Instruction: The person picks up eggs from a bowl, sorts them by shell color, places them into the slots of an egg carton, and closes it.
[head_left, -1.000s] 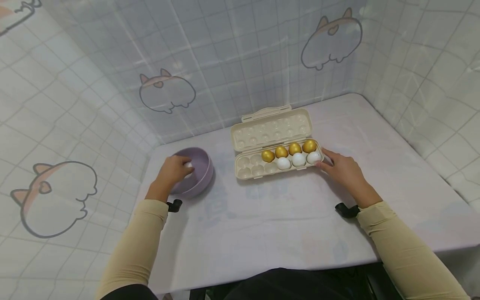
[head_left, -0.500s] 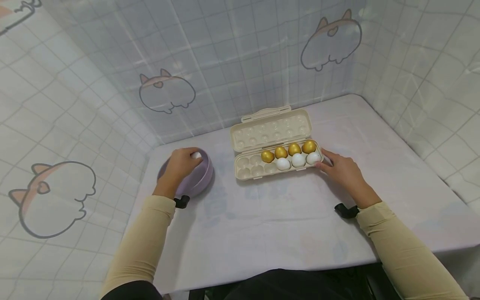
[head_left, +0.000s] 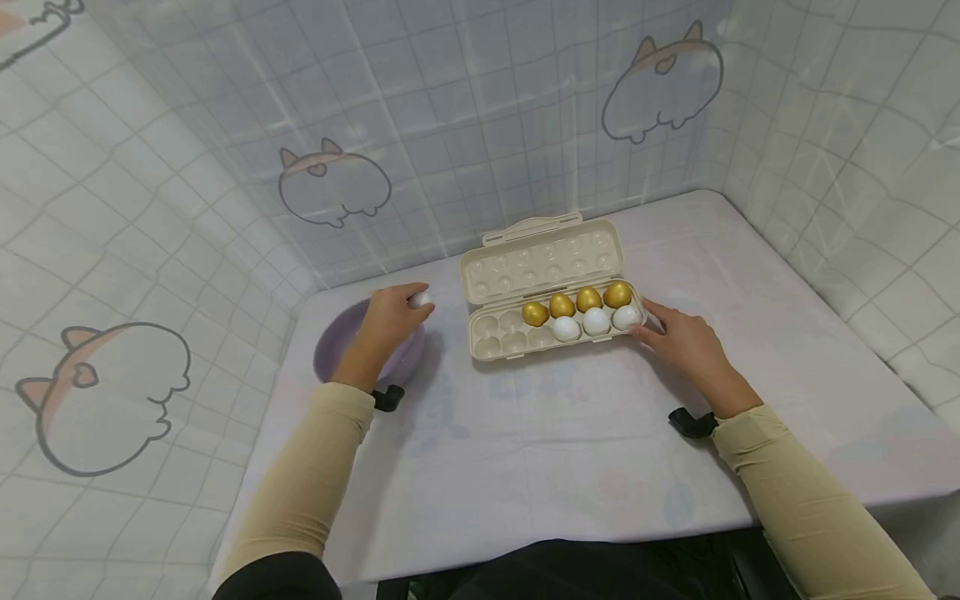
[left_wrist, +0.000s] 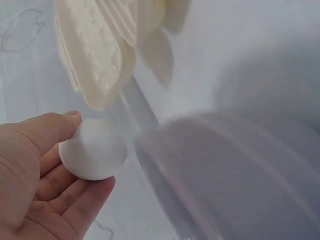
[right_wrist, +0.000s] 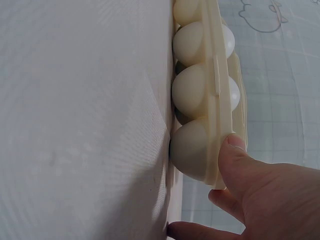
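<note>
My left hand (head_left: pixel 388 321) is over the right side of a purple bowl (head_left: pixel 339 337). Between thumb and fingertips it pinches a white egg (left_wrist: pixel 94 150), raised beside the bowl's rim in the left wrist view. A cream plastic egg carton (head_left: pixel 540 265) lies with its lid back, right of the bowl. Several gold eggs (head_left: pixel 562 304) fill part of its back row, and three white eggs (head_left: pixel 596 322) sit in the front row. My right hand (head_left: pixel 686 340) grips the carton's right end, thumb on the rim (right_wrist: pixel 223 155) and a fingertip beneath it.
At the carton's left end are bare hollows (head_left: pixel 487 335). A pale cloth (head_left: pixel 525 450) covers the table. Tiled-print sheets with cartoon animals (head_left: pixel 335 183) hang behind and at both sides. Each wrist wears a black camera mount (head_left: pixel 692 423).
My left hand has risen out of the bowl with the white egg and moved right, past the bowl's far rim. The right hand has stayed on the carton.
</note>
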